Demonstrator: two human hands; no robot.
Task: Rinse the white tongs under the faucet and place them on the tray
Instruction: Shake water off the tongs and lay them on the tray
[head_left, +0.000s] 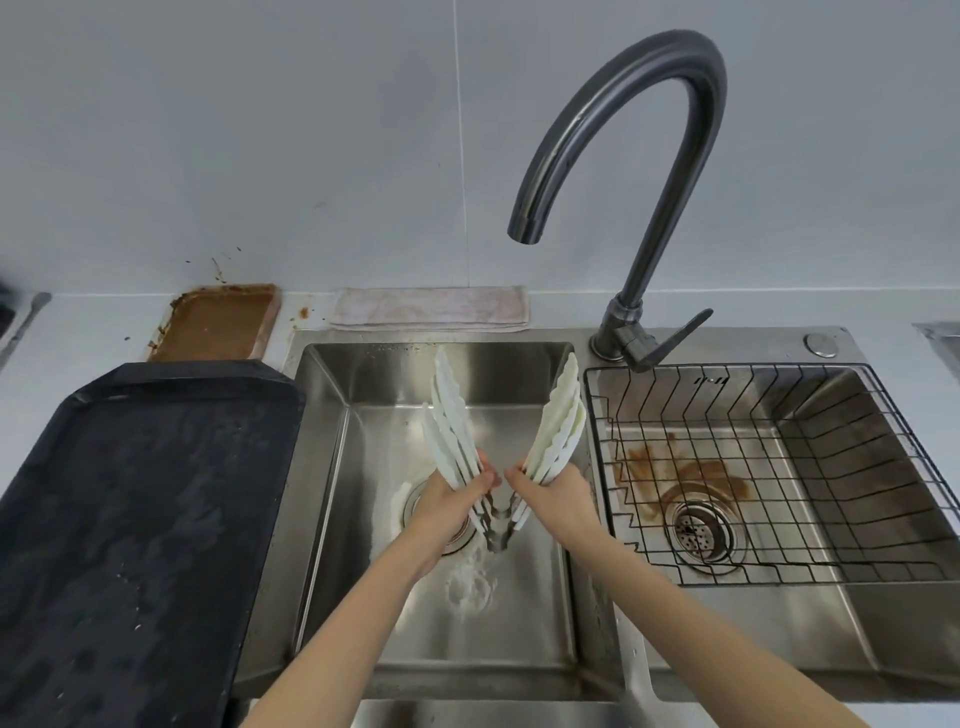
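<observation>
Several white tongs (558, 415) with scalloped arms and metal hinges are held over the left sink basin (332, 415), spread in a V. My left hand (452, 499) grips the left arms and my right hand (550, 493) grips the right arms. The hinges point down toward me, between my wrists. The dark gooseneck faucet (623, 130) arches above, with its spout over the basin's back right; no water runs from it. A wet black tray (140, 519) lies on the counter left of the sink.
White foam lies on the basin floor around the drain. The right basin holds a black wire rack (779, 467) and brown stains. A rusty brown tray (218, 325) and a folded cloth (431, 306) lie behind the sink by the wall.
</observation>
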